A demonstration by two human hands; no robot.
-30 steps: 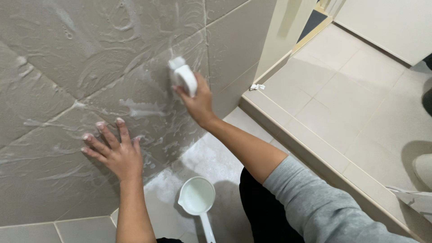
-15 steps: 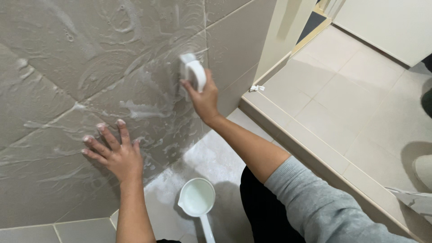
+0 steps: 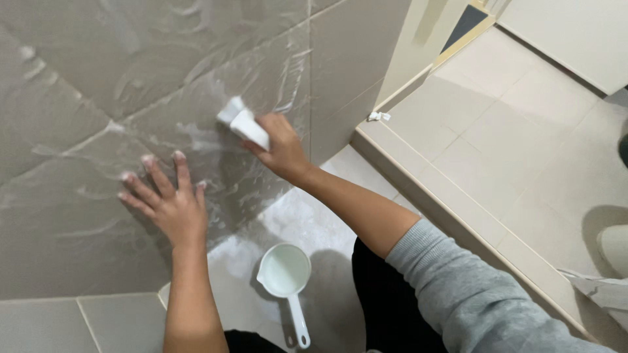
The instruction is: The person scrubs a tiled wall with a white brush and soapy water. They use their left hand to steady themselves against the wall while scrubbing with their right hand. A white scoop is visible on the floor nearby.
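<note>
My right hand point(image 3: 280, 145) grips a white scrubbing brush point(image 3: 241, 121) and presses it against the grey tiled wall point(image 3: 85, 85), which is streaked with soapy foam. My left hand point(image 3: 167, 202) lies flat on the same wall, fingers spread, lower and to the left of the brush. A grey sleeve covers my right upper arm. Below both hands a white water dipper point(image 3: 285, 273) with a long handle sits on the wet floor.
A raised tiled step point(image 3: 451, 196) runs diagonally at the right, with beige floor tiles beyond it. A small white object point(image 3: 378, 116) lies by the wall corner. Something pale point(image 3: 615, 248) sits at the right edge.
My right hand has slid the brush down and to the left across the wall. The left hand stays planted in place.
</note>
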